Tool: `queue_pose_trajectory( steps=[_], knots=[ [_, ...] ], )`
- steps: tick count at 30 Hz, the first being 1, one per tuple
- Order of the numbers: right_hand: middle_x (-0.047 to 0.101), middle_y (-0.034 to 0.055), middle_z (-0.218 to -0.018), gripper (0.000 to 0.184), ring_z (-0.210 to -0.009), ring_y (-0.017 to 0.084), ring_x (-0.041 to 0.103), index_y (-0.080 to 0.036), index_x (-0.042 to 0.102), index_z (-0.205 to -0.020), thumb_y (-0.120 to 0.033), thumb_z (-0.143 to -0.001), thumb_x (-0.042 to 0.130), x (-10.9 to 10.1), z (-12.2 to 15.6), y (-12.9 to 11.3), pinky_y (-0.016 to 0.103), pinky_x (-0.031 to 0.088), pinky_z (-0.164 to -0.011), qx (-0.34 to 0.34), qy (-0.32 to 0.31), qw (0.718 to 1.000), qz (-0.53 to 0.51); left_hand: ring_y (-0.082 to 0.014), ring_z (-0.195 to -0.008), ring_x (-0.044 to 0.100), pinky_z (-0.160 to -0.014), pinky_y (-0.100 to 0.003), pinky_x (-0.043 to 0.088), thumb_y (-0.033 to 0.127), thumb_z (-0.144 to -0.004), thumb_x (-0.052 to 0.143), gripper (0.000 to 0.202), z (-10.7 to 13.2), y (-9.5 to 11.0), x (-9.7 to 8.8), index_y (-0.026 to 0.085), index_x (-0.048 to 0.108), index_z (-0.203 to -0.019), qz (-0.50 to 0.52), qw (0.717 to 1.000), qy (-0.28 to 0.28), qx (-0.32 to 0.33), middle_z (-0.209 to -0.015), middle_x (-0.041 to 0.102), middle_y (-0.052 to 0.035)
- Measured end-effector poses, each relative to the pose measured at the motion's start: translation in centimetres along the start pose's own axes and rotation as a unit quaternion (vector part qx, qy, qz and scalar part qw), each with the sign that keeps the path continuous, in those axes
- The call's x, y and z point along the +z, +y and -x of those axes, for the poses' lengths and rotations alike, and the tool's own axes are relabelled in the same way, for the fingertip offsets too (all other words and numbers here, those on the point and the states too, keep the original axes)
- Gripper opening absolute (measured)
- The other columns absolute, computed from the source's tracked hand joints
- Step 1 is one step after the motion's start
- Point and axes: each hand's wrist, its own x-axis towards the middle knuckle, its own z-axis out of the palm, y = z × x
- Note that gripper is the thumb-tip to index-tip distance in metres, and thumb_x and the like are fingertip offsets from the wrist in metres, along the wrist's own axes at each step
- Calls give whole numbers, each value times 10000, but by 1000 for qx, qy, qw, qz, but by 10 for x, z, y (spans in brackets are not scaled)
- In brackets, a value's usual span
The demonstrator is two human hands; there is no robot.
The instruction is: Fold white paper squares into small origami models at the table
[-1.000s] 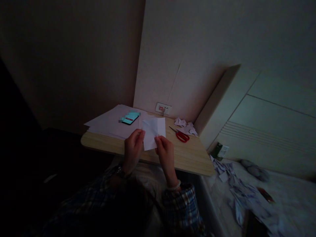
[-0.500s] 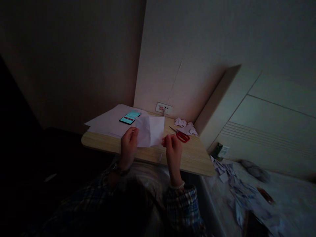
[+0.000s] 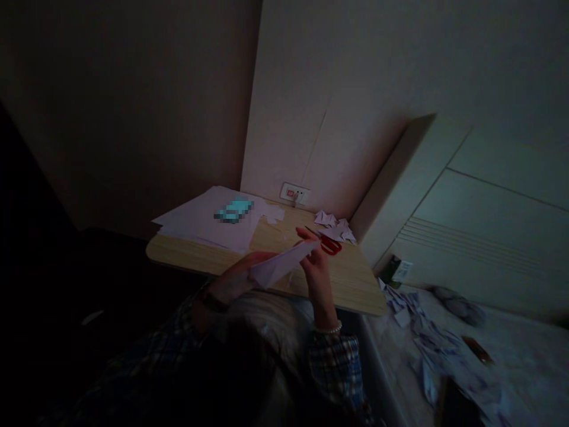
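Observation:
Both my hands hold one white sheet of paper (image 3: 281, 265) above the near edge of a small wooden table (image 3: 347, 284). My left hand (image 3: 233, 280) grips its lower left end, fingers closed under it. My right hand (image 3: 316, 261) pinches its upper right end. The sheet lies nearly flat and tilted, edge toward me. Red-handled scissors (image 3: 328, 243) rest on the table just beyond my right hand.
A stack of white sheets (image 3: 200, 222) with a lit phone (image 3: 234, 210) on it covers the table's left part. Crumpled paper bits (image 3: 335, 226) lie at the back right by a wall socket (image 3: 294, 193). Paper scraps (image 3: 427, 341) litter the bed at right.
The sheet was held upright and facing me; it is now tipped down nearly flat. My left hand dropped lower and nearer, and my right hand moved right toward the scissors.

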Motion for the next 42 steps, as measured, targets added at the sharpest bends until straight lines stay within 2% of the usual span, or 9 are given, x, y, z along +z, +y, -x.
queue_pose_trajectory(
  steps=[3, 5, 7, 11, 17, 22, 32, 37, 42],
  knots=[
    [596, -13, -764, 139, -719, 137, 548, -201, 559, -721, -314, -737, 638, -3, -1, 1, 260, 439, -682, 37, 24, 999, -21, -150, -403, 528, -391, -263, 414, 457, -625, 653, 273, -5, -2, -1, 199, 710, -695, 50, 997, 27, -43, -521, 645, -49],
    [517, -53, -624, 181, -609, 111, 484, -196, 521, -676, -310, -725, 652, -4, -1, 3, 235, 397, -609, 44, 60, 997, -24, -215, -505, 621, -467, -318, 489, 493, -600, 688, 339, -9, -2, 0, 168, 701, -693, 66, 995, 44, -64, -599, 694, -102],
    [468, -71, -581, 220, -558, 94, 433, -195, 486, -652, -315, -723, 656, -4, -2, 6, 219, 349, -555, 47, 87, 995, -27, -244, -666, 671, -602, -341, 533, 510, -603, 716, 393, -13, 0, 1, 161, 694, -782, 87, 992, 94, -16, -724, 725, -102],
    [429, -81, -554, 260, -532, 84, 402, -197, 456, -631, -333, -724, 656, -2, -2, 8, 213, 318, -527, 49, 100, 994, -20, -244, -814, 659, -702, -329, 519, 676, -693, 565, 554, -12, 5, 3, 147, 655, -833, 110, 982, 129, 86, -760, 710, -96],
    [498, -69, -570, 237, -533, 89, 445, -200, 499, -676, -358, -719, 670, 2, 1, 5, 209, 343, -521, 76, 73, 994, -35, -160, -692, 589, -641, -239, 457, 454, -664, 700, 337, -5, 10, 4, 140, 615, -752, -18, 975, 186, 123, -669, 650, 5],
    [620, -34, -657, 200, -577, 118, 530, -209, 602, -839, -356, -718, 664, 0, 2, 0, 215, 389, -517, 90, 37, 994, -57, -161, -672, 589, -628, -241, 459, 426, -676, 672, 312, -1, 14, 4, 138, 632, -789, -35, 983, 154, 95, -679, 662, 0],
    [648, -15, -685, 218, -598, 119, 520, -183, 676, -812, -391, -757, 635, -9, 2, 2, 215, 405, -518, 79, 19, 997, -7, -142, -657, 581, -596, -222, 450, 457, -673, 670, 359, -1, 11, 0, 136, 623, -827, -53, 988, 123, 82, -697, 650, 5],
    [628, -24, -680, 165, -623, 120, 514, -194, 682, -823, -345, -780, 629, -12, 3, 3, 216, 388, -537, 63, 9, 998, 4, -131, -617, 549, -579, -221, 426, 420, -677, 652, 306, -2, 13, -2, 139, 616, -793, -55, 987, 117, 99, -643, 609, 20],
    [650, -1, -734, 123, -694, 147, 549, -202, 689, -789, -291, -784, 605, -13, 4, -1, 239, 404, -599, 14, 4, 1000, 17, -120, -615, 515, -535, -209, 359, 277, -677, 598, 144, -2, 14, -7, 152, 621, -745, -79, 981, 111, 141, -685, 610, 12]
  ],
)
